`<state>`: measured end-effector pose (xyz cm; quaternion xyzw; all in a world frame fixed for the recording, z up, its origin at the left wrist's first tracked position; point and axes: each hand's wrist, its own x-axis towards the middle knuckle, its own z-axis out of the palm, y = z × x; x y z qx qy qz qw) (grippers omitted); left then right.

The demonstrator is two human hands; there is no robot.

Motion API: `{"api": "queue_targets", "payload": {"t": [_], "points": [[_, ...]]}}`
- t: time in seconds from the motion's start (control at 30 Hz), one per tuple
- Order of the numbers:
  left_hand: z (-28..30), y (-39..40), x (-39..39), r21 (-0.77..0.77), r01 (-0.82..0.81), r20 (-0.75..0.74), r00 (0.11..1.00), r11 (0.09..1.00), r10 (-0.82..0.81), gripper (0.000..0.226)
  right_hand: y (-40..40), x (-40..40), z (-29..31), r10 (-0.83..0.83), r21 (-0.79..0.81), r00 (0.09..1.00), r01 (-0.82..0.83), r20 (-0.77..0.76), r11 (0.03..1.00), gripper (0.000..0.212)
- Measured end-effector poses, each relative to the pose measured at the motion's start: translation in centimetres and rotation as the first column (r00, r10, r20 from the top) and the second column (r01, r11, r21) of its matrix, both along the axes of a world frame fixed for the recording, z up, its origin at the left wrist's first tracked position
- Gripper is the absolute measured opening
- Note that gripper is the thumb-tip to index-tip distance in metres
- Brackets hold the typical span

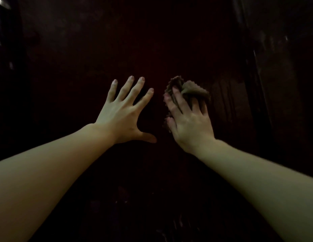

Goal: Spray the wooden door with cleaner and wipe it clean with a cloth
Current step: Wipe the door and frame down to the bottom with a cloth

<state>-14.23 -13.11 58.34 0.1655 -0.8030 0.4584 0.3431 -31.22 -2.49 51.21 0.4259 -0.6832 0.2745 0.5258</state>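
Wooden door (152, 41) fills nearly the whole view, a very dark reddish-brown surface straight ahead of the person, and both bare arms reach up to it. Right hand (189, 119) lies with its back to the camera on a crumpled brownish cloth (190, 89), its fingers (178, 98) spread and fairly straight over the fabric, which bunches up past the fingertips and shows a zigzag-cut edge; a fold of the cloth comes up between two of the fingers, and more of it peeks out along the thumb side of the hand. Whether the fingers pinch the cloth or merely press it flat cannot be told in the dim light. Left hand (124, 114) is just beside it, apart from the cloth, splayed wide with all fingers straight and the thumb stuck out toward the right hand, holding nothing; it seems to lie flat against the door, though contact is hard to judge. To the right, faint vertical ridges and a darker upright edge (257, 67) of the woodwork show dimly, with a few small glints of light on the surface at far left and far right
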Motion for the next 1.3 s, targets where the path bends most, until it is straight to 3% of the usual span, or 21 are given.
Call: {"api": "queue_targets", "payload": {"t": [0.2, 0.33, 0.53, 0.7, 0.87, 1.13, 1.3], "points": [[-0.3, 1.4, -2.7, 0.034, 0.049, -0.039, 0.998, 0.998, -0.047, 0.122, 1.0, -1.7, -5.7, 0.040, 0.063, 0.998, -0.036, -0.051, 0.997, 0.062], [-0.1, 2.0, -4.6, 0.005, 0.057, -0.053, 0.997, 0.998, -0.056, 0.119, 2.2, -3.1, -4.6, 0.013, 0.130, 0.996, -0.001, -0.090, 0.991, 0.060], [0.1, 2.1, -5.0, -0.005, 0.071, -0.054, 0.996, 0.997, -0.071, 0.121, 3.4, -5.0, 0.6, -0.012, 0.050, 1.000, 0.011, 0.021, 0.999, 0.061], [0.1, 2.4, -5.4, -0.016, 0.073, -0.044, 0.996, 0.997, -0.074, 0.120, 2.8, -5.4, -3.7, 0.005, -0.070, 0.997, 0.001, 0.077, 0.998, 0.061], [0.4, 3.0, -6.5, 0.005, 0.064, -0.040, 0.997, 0.998, -0.064, 0.120, 4.4, -7.1, -6.6, 0.009, 0.012, 0.999, -0.010, 0.053, 1.000, 0.061], [0.6, 5.4, -10.6, 0.015, 0.072, -0.069, 0.995, 0.997, -0.071, 0.120, 7.0, -9.4, 0.5, -0.053, 0.019, 0.981, 0.050, 0.186, 0.999, 0.063], [0.6, 5.5, -11.0, 0.017, 0.080, -0.082, 0.994, 0.997, -0.078, 0.119, 6.9, -10.2, -3.5, -0.046, -0.025, 0.972, 0.053, 0.229, 0.998, 0.066]]}}
